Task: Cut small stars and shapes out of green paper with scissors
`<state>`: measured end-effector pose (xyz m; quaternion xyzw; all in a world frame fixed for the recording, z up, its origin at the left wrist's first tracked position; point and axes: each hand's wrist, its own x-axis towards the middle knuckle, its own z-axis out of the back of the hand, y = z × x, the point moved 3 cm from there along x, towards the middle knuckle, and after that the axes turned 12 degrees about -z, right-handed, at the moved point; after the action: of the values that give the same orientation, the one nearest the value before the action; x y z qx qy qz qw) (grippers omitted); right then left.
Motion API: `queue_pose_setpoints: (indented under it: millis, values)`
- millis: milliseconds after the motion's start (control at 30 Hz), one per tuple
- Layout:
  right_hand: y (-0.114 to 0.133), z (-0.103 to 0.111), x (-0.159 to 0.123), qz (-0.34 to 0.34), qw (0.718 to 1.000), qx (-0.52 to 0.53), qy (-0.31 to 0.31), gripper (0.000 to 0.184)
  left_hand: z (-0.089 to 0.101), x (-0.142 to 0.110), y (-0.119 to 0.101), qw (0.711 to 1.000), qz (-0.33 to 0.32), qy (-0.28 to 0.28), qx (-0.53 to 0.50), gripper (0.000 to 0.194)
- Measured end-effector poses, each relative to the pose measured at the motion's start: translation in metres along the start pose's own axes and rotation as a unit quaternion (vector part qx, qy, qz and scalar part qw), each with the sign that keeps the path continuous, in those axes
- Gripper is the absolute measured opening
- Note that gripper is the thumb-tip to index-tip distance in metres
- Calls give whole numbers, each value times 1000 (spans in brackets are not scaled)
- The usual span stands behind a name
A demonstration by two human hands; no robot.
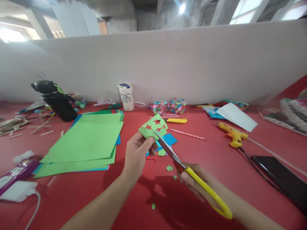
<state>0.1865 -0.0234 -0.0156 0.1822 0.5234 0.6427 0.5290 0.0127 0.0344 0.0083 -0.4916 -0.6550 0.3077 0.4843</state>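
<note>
My left hand (135,153) pinches a small light-green paper piece (160,118) riddled with star-shaped holes, holding it above the middle of the red tabletop (79,195). My right hand (190,183) is closed around the yellow handles of a pair of metal-bladed scissors (171,151), whose tips meet the paper just beside my left thumb. Below the blades lie small green paper stars (169,167), and a green paper scrap (153,206) sits closer to the near edge. Toward the left edge I have a stack of large light-green sheets (88,137). A white cup with black lettering (128,99) stands at the far edge. Over toward the right edge are a yellow glue gun (236,135) and a flat black phone (275,172).
</note>
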Motion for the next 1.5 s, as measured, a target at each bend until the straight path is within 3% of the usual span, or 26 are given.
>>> queue_pose_setpoints:
  millis: [267, 633, 833, 1067, 1233, 1500]
  values:
    - [-8, -5, -1, 5, 1000, 23, -2, 49, -1, -2, -1, 1000, 7, -6, -4, 5]
    - [-2, -4, 1, -8, 999, 39, -30, 59, 1, -1, 0, 1000, 4, -9, 3, 6]
    - [2, -8, -8, -56, 992, 51, -98, 59, 0, -2, 2, 1000, 13, -7, -8, 6]
    - [2, -7, -9, -55, 993, 48, -95, 58, 0, -2, 1, 1000, 15, -5, -14, 7]
    - [-4, -5, 0, -33, 998, 38, -37, 59, -1, -2, 0, 1000, 19, -10, -12, 7]
    - [-12, -4, 5, -37, 998, 42, -20, 57, -1, -2, -1, 1000, 21, 0, -12, 7]
